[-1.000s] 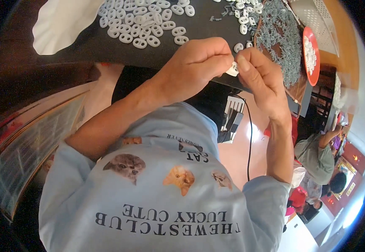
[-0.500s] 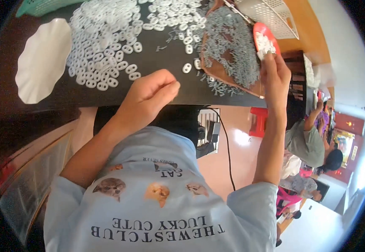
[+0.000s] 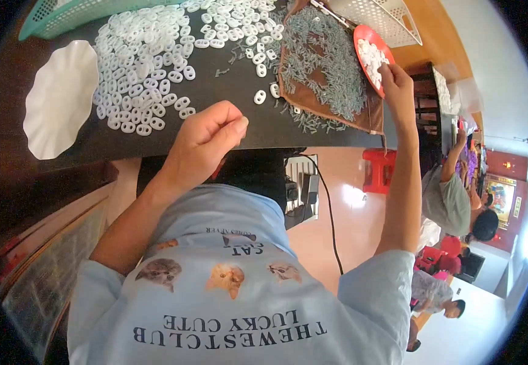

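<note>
My left hand [image 3: 206, 141] is held just over the table's near edge, thumb pressed against curled fingers; whatever they may pinch is hidden. My right hand [image 3: 399, 91] reaches to the red dish [image 3: 384, 38] on the right, its fingertips together at the small white pieces [image 3: 371, 59] in it. Whether a piece is between those fingertips cannot be made out. Left of the dish, many small grey pieces [image 3: 331, 67] are heaped on a brown cloth [image 3: 312, 104]. White oval pieces with two holes [image 3: 139, 79] are spread over the dark table, and a few lie near the cloth.
A white wavy-edged dish [image 3: 60, 100] sits at the left. Behind it stands a green basket [image 3: 69, 17]; a white perforated basket [image 3: 392, 15] is at the far right. Below the table are a black cable [image 3: 331, 225] and a red stool [image 3: 378, 171]. Other people sit farther right.
The view has shifted slightly. My right hand's fingertips have moved in among the white pieces in the red dish. My left hand keeps nearly the same closed pose.
</note>
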`<state>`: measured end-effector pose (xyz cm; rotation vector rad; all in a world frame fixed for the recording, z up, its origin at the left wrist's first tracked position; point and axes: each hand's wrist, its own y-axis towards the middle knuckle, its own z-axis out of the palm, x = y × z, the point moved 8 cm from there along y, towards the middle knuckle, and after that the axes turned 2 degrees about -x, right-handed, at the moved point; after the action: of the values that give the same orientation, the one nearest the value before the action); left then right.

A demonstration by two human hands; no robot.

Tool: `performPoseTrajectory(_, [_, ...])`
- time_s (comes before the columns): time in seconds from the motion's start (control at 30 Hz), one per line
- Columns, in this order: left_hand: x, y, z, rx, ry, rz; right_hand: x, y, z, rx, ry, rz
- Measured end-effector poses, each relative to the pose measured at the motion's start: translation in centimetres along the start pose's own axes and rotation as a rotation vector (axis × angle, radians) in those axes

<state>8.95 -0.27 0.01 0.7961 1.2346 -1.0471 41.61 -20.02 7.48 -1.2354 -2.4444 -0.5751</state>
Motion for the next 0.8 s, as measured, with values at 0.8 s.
performPoseTrajectory(0.8, [-1.4, -0.5, -0.1, -0.004, 0.047, 0.147, 24.1, -4.2, 14.1, 0.241, -0.242, -0.680])
